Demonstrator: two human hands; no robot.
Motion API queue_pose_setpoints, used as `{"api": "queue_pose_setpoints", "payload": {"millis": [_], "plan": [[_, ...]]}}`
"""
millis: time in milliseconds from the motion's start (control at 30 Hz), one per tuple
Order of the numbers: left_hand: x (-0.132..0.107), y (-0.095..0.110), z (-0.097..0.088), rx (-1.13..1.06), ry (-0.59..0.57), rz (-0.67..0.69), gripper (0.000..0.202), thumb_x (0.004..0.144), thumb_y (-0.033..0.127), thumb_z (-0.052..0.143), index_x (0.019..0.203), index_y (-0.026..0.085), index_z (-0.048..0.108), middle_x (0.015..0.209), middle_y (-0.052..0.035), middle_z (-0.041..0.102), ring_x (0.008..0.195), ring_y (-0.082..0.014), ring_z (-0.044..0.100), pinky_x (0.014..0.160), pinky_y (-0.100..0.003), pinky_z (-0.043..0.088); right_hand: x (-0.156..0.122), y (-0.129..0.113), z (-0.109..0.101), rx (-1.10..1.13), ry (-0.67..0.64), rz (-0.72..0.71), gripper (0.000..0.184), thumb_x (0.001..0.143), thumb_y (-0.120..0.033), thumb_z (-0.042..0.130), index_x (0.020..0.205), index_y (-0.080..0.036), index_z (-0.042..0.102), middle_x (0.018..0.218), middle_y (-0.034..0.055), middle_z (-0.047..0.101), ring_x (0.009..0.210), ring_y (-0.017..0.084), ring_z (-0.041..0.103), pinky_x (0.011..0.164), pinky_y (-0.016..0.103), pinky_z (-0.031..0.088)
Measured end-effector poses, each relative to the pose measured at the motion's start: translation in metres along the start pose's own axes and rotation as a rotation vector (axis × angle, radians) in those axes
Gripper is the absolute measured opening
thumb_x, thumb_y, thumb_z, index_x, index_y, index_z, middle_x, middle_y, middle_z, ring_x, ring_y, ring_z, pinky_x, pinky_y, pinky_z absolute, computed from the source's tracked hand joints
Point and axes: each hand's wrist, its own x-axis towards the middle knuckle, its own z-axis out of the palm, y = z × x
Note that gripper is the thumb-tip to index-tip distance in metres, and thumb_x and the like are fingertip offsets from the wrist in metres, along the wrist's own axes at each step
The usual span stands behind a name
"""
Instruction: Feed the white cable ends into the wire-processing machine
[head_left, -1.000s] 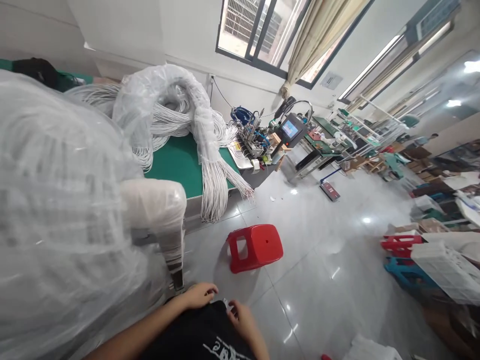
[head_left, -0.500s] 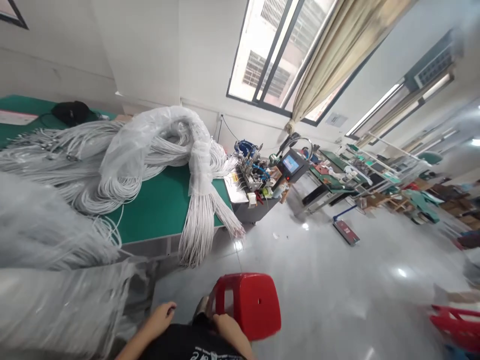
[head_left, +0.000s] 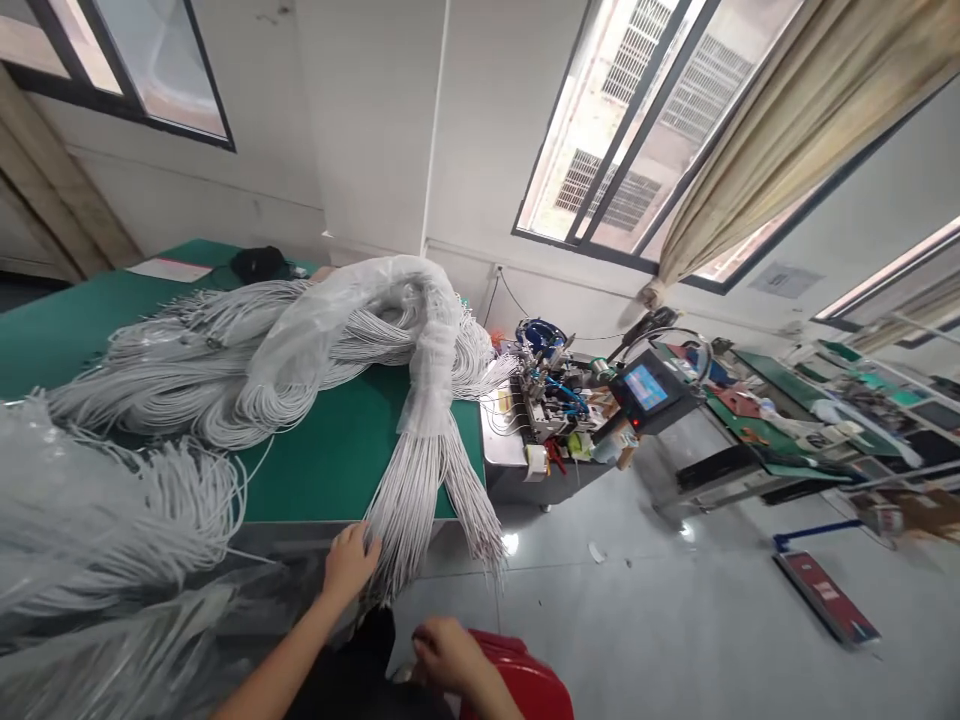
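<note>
My left hand (head_left: 351,563) is at the front edge of the green table, against the left side of a hanging bundle of thin white cables (head_left: 409,490). Its fingers look loosely apart and do not wrap round the cables. Clear plastic wrap (head_left: 431,375) surrounds the bundle higher up, and the loose ends hang over the table edge. My right hand (head_left: 448,652) is low in front of my body, just left of a red plastic stool (head_left: 529,680). Its fingers are curled, with nothing visible in them.
More white cable coils (head_left: 195,390) cover the green table (head_left: 322,475). Plastic-wrapped cable bundles (head_left: 97,510) lie at the near left. A bench machine with a screen (head_left: 646,388) stands to the right. A red-topped platform (head_left: 825,598) is on the floor.
My left hand has reached forward to the hanging cables. My right hand has moved up slightly beside the stool, which now sits lower in view. My view has turned left.
</note>
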Motion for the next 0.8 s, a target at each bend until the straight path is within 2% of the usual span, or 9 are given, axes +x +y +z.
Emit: {"api": "queue_pose_setpoints", "payload": {"millis": [100,167,300,433,600,700,800], "plan": [[0.037,0.019,0.007,0.081,-0.001,-0.060,0.064,0.081,0.041,0.049,0.131,0.002,0.046,0.138,-0.0251,0.042,0.130,-0.0367,0.037,0.106,-0.046,0.032,0.020,0.016,-0.033,0.061,0.084,0.027,0.028,0.080,-0.026,0.052,0.102,-0.025,0.070,0.102,0.0087,0.071,0.099,0.028,0.065,0.085,0.036,0.047],[0.062,0.033,0.018,0.109,-0.030,-0.076,0.079,0.080,0.049,0.052,0.140,0.001,0.032,0.146,-0.0273,0.029,0.136,-0.0382,0.027,0.107,-0.047,0.028,0.032,0.029,-0.054,0.110,0.162,0.077,0.031,0.085,-0.026,0.048,0.108,-0.020,0.067,0.108,0.0121,0.068,0.103,0.027,0.062,0.090,0.037,0.045],[0.093,0.057,0.046,0.106,-0.108,-0.118,0.105,0.073,0.061,0.058,0.146,-0.001,0.013,0.149,-0.0332,0.017,0.140,-0.0431,0.014,0.109,-0.052,0.021,0.060,0.047,-0.088,0.176,0.248,0.162,0.029,0.088,-0.025,0.046,0.107,-0.020,0.067,0.106,0.0118,0.068,0.098,0.024,0.063,0.089,0.036,0.046],[0.095,0.071,0.061,0.105,-0.047,-0.121,0.113,0.070,0.059,0.063,0.145,-0.005,0.006,0.149,-0.0361,0.010,0.141,-0.0450,0.004,0.111,-0.055,0.011,0.096,0.051,-0.112,0.197,0.284,0.174,0.026,0.086,-0.023,0.049,0.105,-0.017,0.066,0.101,0.0107,0.069,0.088,0.022,0.065,0.083,0.035,0.049],[0.092,0.082,0.064,0.142,-0.017,-0.048,0.109,0.073,0.057,0.061,0.146,-0.006,0.011,0.151,-0.0322,0.010,0.138,-0.0447,0.013,0.110,-0.056,0.016,0.146,0.049,-0.126,0.259,0.282,0.134,0.025,0.085,-0.023,0.051,0.105,-0.017,0.065,0.099,0.0091,0.069,0.087,0.020,0.066,0.079,0.032,0.052],[0.096,0.092,0.064,0.218,-0.014,-0.062,0.106,0.071,0.052,0.064,0.147,-0.003,0.014,0.152,-0.0293,0.010,0.136,-0.0479,0.014,0.107,-0.059,0.020,0.179,0.051,-0.143,0.285,0.309,0.119,0.036,0.080,-0.023,0.056,0.115,-0.015,0.059,0.102,0.0097,0.067,0.080,0.018,0.065,0.075,0.032,0.053],[0.096,0.097,0.064,0.254,0.000,-0.060,0.099,0.070,0.044,0.066,0.147,0.002,0.020,0.153,-0.0260,0.013,0.137,-0.0465,0.015,0.107,-0.057,0.022,0.224,0.052,-0.180,0.298,0.386,0.094,0.054,0.077,-0.030,0.062,0.126,-0.013,0.050,0.116,0.0150,0.060,0.087,0.020,0.064,0.070,0.031,0.054]]}}
